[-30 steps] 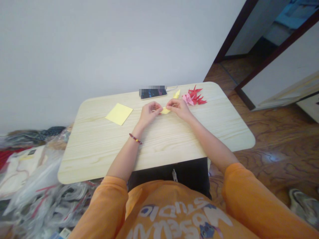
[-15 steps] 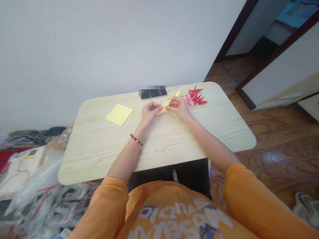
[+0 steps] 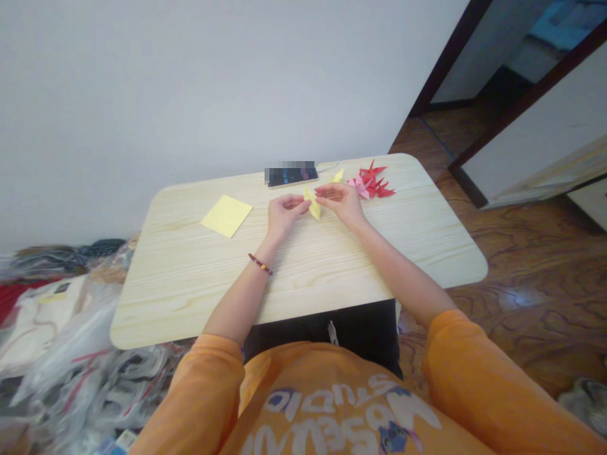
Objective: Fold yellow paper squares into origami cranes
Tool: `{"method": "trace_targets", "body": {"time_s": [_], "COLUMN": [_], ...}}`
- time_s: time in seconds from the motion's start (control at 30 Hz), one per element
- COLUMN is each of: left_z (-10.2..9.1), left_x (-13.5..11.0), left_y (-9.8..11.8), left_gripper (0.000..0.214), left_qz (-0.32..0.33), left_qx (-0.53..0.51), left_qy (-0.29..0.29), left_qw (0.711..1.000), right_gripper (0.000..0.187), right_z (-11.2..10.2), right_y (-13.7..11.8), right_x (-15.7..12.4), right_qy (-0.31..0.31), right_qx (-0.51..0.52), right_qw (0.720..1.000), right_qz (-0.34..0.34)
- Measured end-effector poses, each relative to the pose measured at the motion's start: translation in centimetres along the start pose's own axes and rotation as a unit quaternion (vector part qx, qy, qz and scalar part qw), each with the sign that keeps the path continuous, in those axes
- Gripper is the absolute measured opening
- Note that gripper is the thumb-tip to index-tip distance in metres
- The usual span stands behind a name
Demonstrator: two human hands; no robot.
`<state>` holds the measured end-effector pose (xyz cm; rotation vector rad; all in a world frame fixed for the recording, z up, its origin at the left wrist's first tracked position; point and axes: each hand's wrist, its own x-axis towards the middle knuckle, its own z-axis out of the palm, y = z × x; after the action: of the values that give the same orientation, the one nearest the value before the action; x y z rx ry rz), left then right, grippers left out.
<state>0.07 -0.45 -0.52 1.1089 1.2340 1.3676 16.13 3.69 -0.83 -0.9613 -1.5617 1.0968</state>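
A small folded piece of yellow origami paper (image 3: pixel 312 205) is pinched between the thumb and fingers of my left hand (image 3: pixel 284 213), above the middle of the table. It stands nearly upright, with a point at its top and another at its bottom. My right hand (image 3: pixel 342 201) is at the paper's right edge, thumb and fingertips slightly apart; whether they touch it is hard to tell. Just behind that hand lies another folded yellow piece (image 3: pixel 338 176), partly hidden. To the right sit a pink folded paper figure (image 3: pixel 359 186) and several red ones (image 3: pixel 378 187).
A flat yellow paper square (image 3: pixel 226 216) lies left on the light wooden table (image 3: pixel 190 284). A phone (image 3: pixel 293 175) with a cable rests at the back by the wall. Plastic-wrapped goods (image 3: pixel 95 379) are piled on the left, and a doorway opens at the right.
The folded yellow paper has turned from lying slantwise between both hands to nearly upright in my left hand. The fingers of my right hand have loosened from it.
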Motion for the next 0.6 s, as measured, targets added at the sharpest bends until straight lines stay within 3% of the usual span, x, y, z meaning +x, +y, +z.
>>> {"method": "trace_targets", "body": {"time_s": [0.2, 0.43, 0.6], "left_z": [0.7, 1.3, 1.5], "left_x": [-0.3, -0.5, -0.5], "left_y": [-0.4, -0.8, -0.6], "left_gripper": [0.035, 0.028, 0.028], "left_qz": [-0.035, -0.066, -0.092], "left_qx": [-0.069, -0.082, -0.104], "left_qy": [0.013, 0.021, 0.04], "left_qw": [0.997, 0.994, 0.989], "right_gripper": [0.018, 0.007, 0.008], "right_z": [0.3, 0.9, 1.1], "right_y": [0.1, -0.9, -1.5], "right_x": [-0.3, -1.3, -1.5], "right_qy": [0.048, 0.09, 0.098], "right_qx": [-0.022, -0.152, -0.187], "right_qw": [0.999, 0.978, 0.969], "right_qz": [0.011, -0.108, -0.126]}}
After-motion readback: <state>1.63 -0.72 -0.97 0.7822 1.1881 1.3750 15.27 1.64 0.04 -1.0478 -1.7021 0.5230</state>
